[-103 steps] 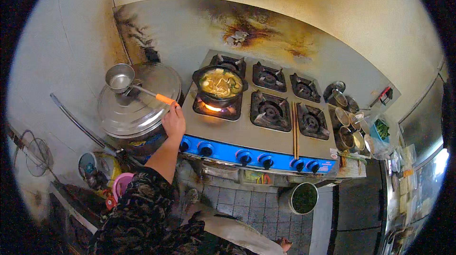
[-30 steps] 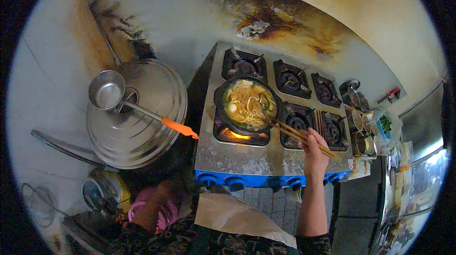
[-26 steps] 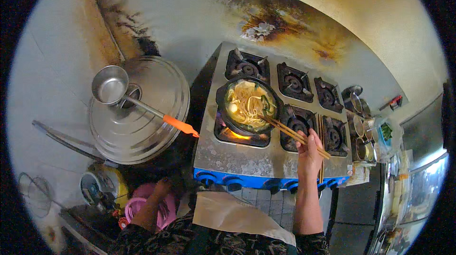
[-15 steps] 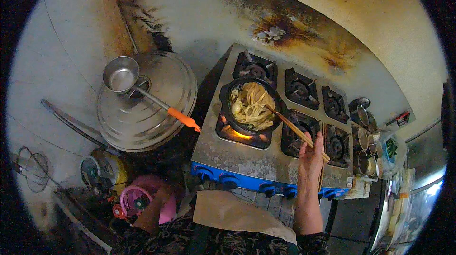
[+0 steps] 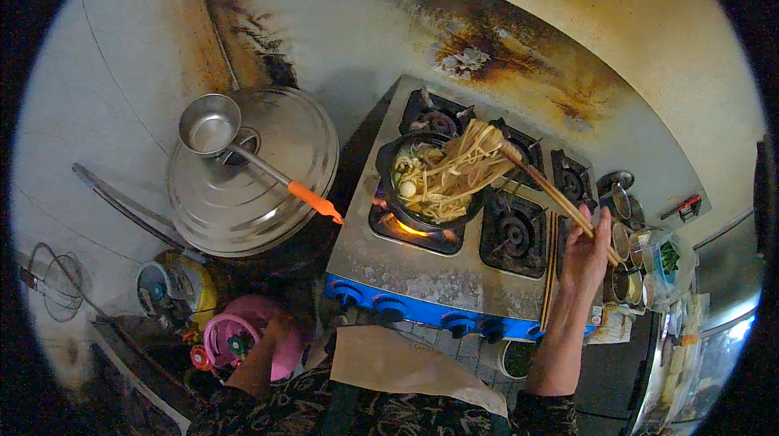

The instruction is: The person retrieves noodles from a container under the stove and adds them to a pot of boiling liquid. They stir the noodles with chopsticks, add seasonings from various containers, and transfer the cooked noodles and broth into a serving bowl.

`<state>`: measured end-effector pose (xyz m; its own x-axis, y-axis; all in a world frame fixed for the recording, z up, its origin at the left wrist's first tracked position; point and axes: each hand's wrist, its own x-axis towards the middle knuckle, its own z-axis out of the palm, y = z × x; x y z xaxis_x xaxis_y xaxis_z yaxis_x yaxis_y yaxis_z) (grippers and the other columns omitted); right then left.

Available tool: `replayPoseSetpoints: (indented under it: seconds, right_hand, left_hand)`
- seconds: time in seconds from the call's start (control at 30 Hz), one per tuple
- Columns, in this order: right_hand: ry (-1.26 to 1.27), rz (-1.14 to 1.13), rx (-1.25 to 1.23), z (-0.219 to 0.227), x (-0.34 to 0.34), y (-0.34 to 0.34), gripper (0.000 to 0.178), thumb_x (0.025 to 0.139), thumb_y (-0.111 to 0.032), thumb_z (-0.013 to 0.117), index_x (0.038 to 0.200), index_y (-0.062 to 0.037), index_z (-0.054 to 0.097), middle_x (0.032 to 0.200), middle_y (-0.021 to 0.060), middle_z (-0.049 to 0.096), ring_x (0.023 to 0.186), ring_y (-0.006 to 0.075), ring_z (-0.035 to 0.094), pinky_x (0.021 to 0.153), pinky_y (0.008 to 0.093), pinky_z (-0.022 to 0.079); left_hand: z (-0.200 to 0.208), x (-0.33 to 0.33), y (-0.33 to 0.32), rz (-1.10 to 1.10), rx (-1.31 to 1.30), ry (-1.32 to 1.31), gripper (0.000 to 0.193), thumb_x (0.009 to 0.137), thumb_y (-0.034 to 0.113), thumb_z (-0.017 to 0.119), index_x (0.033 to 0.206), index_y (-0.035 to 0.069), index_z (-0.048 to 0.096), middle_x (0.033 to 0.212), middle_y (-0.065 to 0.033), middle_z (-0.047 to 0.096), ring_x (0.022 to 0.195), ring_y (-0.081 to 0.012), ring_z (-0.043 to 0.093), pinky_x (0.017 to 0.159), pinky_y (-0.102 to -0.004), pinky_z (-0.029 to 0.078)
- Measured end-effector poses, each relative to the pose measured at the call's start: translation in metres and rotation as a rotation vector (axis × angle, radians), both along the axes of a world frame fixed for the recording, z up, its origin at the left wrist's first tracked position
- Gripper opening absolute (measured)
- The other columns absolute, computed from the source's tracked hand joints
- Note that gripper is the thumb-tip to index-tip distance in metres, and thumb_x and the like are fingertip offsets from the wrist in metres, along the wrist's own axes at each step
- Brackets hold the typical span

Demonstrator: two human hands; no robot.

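Note:
My right hand [image 5: 586, 253] is closed on a pair of long wooden chopsticks [image 5: 558, 194]. Their far ends hold a bundle of flat noodles [image 5: 477, 150], lifted up and to the right of a black pot [image 5: 385, 166]. Strands still trail down into the pot, where an egg-like white piece [image 5: 408, 189] and broth show. Under the pot a flame [image 5: 408, 228] burns on the front left burner. Low on the left, my left hand [image 5: 280, 330] is beside a pink plastic basin [image 5: 286, 363]; its fingers are too dark to make out.
Left of the stove stands a large lidded metal pot [image 5: 243, 229], with an orange-handled ladle [image 5: 276, 174] across its lid. Other burners [image 5: 513, 229] fill the steel stove top. More chopsticks [image 5: 548, 269] lie at its right. Metal cups [image 5: 621, 286] and a plastic bag of greens [image 5: 669, 261] sit beyond.
My right hand has moved right with the chopsticks, pulling the noodles up out of the pot toward the right. My left hand stays by the pink basin.

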<state>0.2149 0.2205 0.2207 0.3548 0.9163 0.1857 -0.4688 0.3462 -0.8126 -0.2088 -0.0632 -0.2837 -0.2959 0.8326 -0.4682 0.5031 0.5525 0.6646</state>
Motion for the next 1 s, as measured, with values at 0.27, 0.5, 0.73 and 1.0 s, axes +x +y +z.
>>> replayPoseSetpoints:
  seconds: [0.27, 0.5, 0.73, 1.0]
  right_hand:
    - [-0.142, 0.028, 0.034, 0.043, -0.002, 0.005, 0.045, 0.083, -0.023, 0.051, 0.119, -0.0012, 0.035, 0.101, 0.0189, 0.052, 0.087, 0.0165, 0.053, 0.065, 0.02, 0.045]
    - [-0.34, 0.085, -0.047, 0.03, -0.029, 0.014, 0.035, 0.081, -0.02, 0.053, 0.107, 0.0021, 0.045, 0.084, 0.0156, 0.059, 0.07, 0.0152, 0.056, 0.056, 0.0207, 0.044]
    - [-0.638, 0.127, -0.002, 0.03, -0.06, 0.032, 0.024, 0.082, -0.015, 0.051, 0.1, 0.0011, 0.053, 0.087, 0.0134, 0.059, 0.077, 0.0183, 0.058, 0.064, 0.0259, 0.049]
    - [-0.923, 0.331, -0.034, 0.048, -0.056, 0.041, 0.029, 0.081, -0.016, 0.051, 0.104, 0.0012, 0.052, 0.087, 0.0132, 0.06, 0.08, 0.0167, 0.057, 0.064, 0.025, 0.046]
  left_hand:
    - [-0.07, -0.035, -0.024, -0.684, 0.288, 0.633, 0.027, 0.078, 0.016, 0.039, 0.096, 0.005, 0.055, 0.103, -0.0173, 0.053, 0.094, -0.0348, 0.049, 0.079, -0.0415, 0.041]
    - [-0.011, -0.019, -0.008, -0.67, 0.117, 0.587, 0.031, 0.074, 0.017, 0.045, 0.103, 0.007, 0.053, 0.104, -0.018, 0.052, 0.098, -0.0344, 0.048, 0.081, -0.0407, 0.04]
    - [0.085, 0.009, 0.019, 0.188, -0.09, -0.097, 0.037, 0.071, 0.018, 0.049, 0.107, 0.006, 0.05, 0.102, -0.0174, 0.054, 0.097, -0.0346, 0.049, 0.082, -0.0409, 0.04]
    - [-0.053, -0.027, -0.018, -0.755, 0.223, 0.796, 0.03, 0.068, 0.017, 0.051, 0.094, 0.004, 0.057, 0.093, -0.015, 0.057, 0.085, -0.03, 0.054, 0.067, -0.0419, 0.045]
